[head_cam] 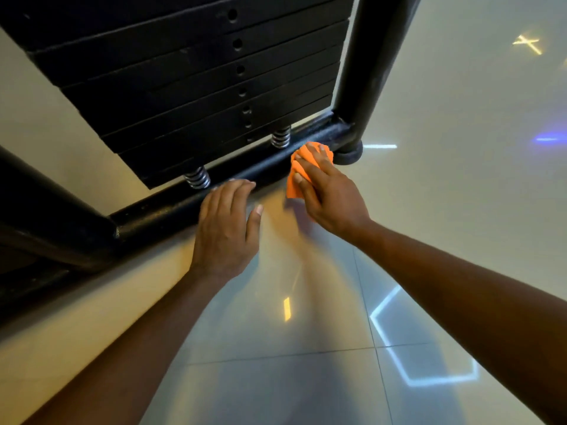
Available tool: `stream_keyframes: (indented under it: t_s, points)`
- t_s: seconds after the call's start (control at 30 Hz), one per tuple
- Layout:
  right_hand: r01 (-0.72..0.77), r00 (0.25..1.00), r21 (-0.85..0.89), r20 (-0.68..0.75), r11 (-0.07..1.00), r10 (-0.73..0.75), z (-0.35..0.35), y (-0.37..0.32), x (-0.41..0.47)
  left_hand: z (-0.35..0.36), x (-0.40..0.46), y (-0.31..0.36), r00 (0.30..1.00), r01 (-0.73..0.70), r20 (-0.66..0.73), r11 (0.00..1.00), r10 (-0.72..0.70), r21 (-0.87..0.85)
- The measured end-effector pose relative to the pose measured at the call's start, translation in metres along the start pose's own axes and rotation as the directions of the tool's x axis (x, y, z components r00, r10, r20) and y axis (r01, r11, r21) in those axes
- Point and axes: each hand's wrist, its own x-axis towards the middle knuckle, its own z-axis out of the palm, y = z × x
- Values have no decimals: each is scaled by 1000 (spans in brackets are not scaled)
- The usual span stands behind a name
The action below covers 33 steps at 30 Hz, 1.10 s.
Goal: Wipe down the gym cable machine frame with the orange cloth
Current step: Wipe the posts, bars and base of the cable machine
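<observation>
The black cable machine frame has a low horizontal bar (171,207) running along the floor from lower left to upper right. My right hand (329,191) grips the orange cloth (296,182) and presses it on the bar near its right end, close to the upright post (368,56). My left hand (225,227) lies flat with straight fingers, their tips resting on the bar's middle.
A stack of black weight plates (184,81) sits above the bar on two metal springs (198,177). The post ends in a round rubber foot (348,154). Glossy floor tiles (306,348) with light reflections spread below and to the right.
</observation>
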Motion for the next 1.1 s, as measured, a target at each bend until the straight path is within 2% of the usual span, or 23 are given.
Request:
stream_keyframes:
  t_s: [0.07, 0.13, 0.2, 0.37, 0.5, 0.57, 0.67, 0.73, 0.8, 0.9, 0.97, 1.03, 1.1]
  points:
    - [-68, 997, 14, -25, 998, 69, -9, 3, 11, 6, 27, 6, 1000, -2, -6, 1000, 2, 25]
    - [-100, 995, 25, -25, 995, 101, -14, 5, 23, 16, 51, 13, 998, 60, 29, 996, -62, 61]
    - [-92, 996, 18, -1, 996, 92, -15, 9, 33, 28, 71, 17, 990, 98, 90, 988, -109, 116]
    - [13, 999, -78, 33, 997, -10, -1, 20, 44, 44, 104, 8, 981, 29, 178, 973, -71, 228]
    - [158, 987, -308, 44, 938, -151, 7, 52, 49, 51, 105, 5, 988, 35, 141, 968, -71, 248]
    - [159, 986, -405, 22, 900, -164, -2, 74, 57, 54, 102, 6, 992, 55, 99, 966, -83, 254]
    - [35, 995, -361, -76, 932, -66, 1, 73, 62, 59, 103, 8, 993, 84, 58, 957, -104, 277]
    - [17, 995, -292, -94, 956, -46, 18, 52, 57, 60, 101, 10, 994, 81, 45, 950, -99, 302]
    - [124, 988, -308, -47, 943, -145, 26, 49, 52, 61, 98, 9, 996, 73, 25, 947, -85, 314]
    - [248, 964, -409, 13, 878, -266, 0, 86, 64, 63, 99, 8, 997, 67, 23, 949, -78, 309]
    - [183, 977, -417, -25, 890, -213, -9, 99, 69, 64, 100, 8, 995, 82, 26, 942, -96, 326]
    - [56, 990, -351, -103, 935, -99, 4, 81, 63, 64, 101, 9, 993, 94, 30, 937, -111, 338]
    - [25, 992, -300, -108, 954, -60, 26, 53, 53, 65, 100, 10, 994, 88, 27, 941, -103, 328]
